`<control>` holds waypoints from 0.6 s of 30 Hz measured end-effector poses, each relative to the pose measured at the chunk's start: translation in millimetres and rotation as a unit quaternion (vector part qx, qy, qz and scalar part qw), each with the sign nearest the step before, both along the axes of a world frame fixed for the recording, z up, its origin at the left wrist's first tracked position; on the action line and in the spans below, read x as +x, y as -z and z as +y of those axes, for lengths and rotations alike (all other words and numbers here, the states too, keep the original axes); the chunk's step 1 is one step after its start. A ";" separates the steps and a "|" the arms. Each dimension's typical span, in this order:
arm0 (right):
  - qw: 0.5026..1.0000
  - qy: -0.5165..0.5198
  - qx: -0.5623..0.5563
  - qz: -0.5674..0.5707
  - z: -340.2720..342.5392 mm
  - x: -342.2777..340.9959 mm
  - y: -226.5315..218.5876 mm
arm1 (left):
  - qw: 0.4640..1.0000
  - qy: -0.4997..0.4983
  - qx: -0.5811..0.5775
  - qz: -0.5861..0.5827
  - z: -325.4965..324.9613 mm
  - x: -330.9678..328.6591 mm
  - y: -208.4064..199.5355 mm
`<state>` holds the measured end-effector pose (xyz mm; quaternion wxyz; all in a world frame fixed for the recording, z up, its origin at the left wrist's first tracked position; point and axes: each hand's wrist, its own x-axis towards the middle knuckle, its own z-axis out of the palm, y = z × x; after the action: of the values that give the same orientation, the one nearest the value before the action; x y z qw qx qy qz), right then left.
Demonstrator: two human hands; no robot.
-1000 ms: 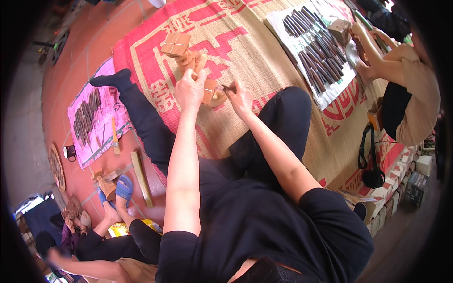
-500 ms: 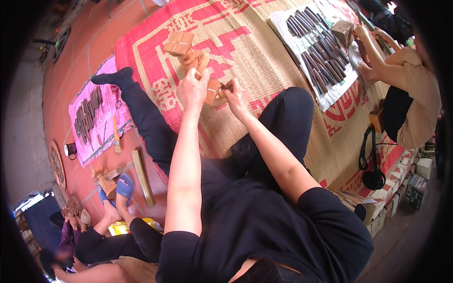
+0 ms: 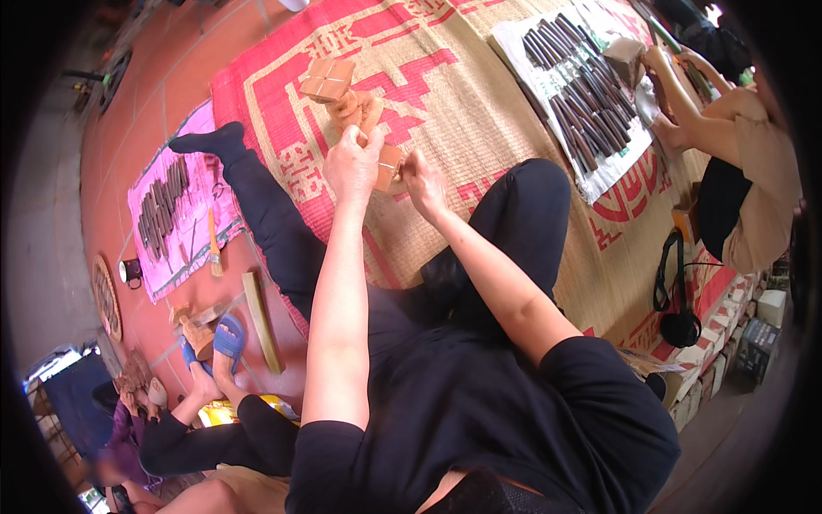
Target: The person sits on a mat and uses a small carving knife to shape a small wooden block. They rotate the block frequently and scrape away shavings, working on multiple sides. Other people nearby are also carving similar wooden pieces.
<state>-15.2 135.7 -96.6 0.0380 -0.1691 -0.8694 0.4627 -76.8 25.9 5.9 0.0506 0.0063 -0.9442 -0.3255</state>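
A reddish-brown wood carving (image 3: 349,110) is up in front of me over the mat. It has a twisted middle and a square block with pale cross lines at its far end; another square block shows at the near end, between my hands. My left hand (image 3: 350,171) is closed around the carving between the two blocks. At the near block's right side, my right hand (image 3: 425,183) has its fingers pinched together, against or very close to the wood. Whatever those fingers hold is hidden.
A woven red-and-tan mat (image 3: 479,94) lies beneath me. Dark-handled tools (image 3: 591,107) lie on a white cloth at right, beside a seated person (image 3: 753,163). More tools (image 3: 163,206) and a brush (image 3: 214,248) are on a pink cloth at left. A wooden strip (image 3: 261,321) lies near another person's blue slippers.
My right hand has shifted slightly down beside the near block, its fingers turned more upright. The left hand keeps its hold, and the carving stays almost in place.
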 end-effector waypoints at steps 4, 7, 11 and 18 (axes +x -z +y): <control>0.999 0.004 -0.031 -0.033 -0.3 37.4 12.6 | 1.000 0.000 -0.016 0.010 -1.2 -1.6 2.8; 0.996 0.067 -0.040 -0.038 6.0 17.5 -3.8 | 1.000 0.000 -0.009 0.002 -5.7 1.6 1.5; 0.999 0.006 -0.043 0.028 2.9 -9.2 -0.7 | 1.000 -0.004 0.006 -0.002 -0.5 2.9 -2.4; 0.991 0.045 -0.107 -0.060 6.6 35.5 28.6 | 1.000 0.001 -0.018 0.013 -3.2 -0.4 3.2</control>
<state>20.3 142.4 -125.2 -0.0115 -0.2386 -0.8071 0.5400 -77.2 22.7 2.7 0.0623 0.0006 -0.9492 -0.3085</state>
